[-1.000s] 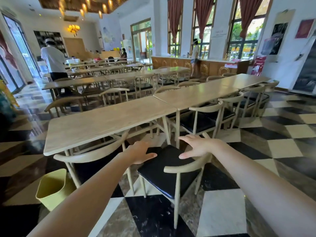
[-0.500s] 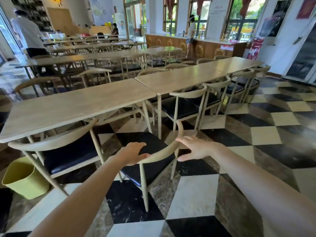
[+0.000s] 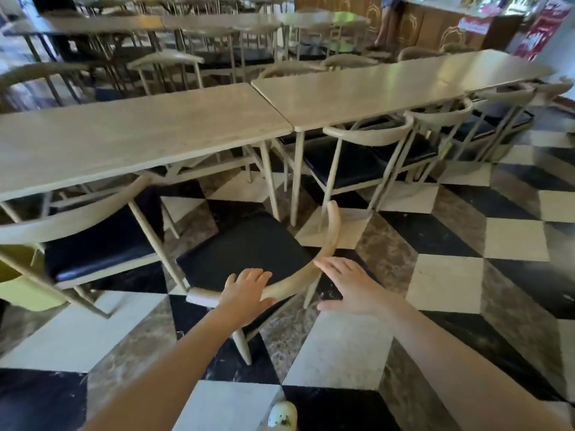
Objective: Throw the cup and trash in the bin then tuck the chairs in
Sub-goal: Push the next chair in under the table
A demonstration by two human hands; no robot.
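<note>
bin [image 3: 21, 284]: cut by left edge, behind chair [image 3: 93, 225] | far tables [image 3: 186, 23]: blurred

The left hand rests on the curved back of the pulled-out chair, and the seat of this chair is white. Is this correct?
Not quite. In the head view the left hand does rest on the chair back, but the seat is black, not white.

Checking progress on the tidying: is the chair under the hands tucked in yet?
Not yet: the chair stands clear of the table, seat fully exposed.
</note>
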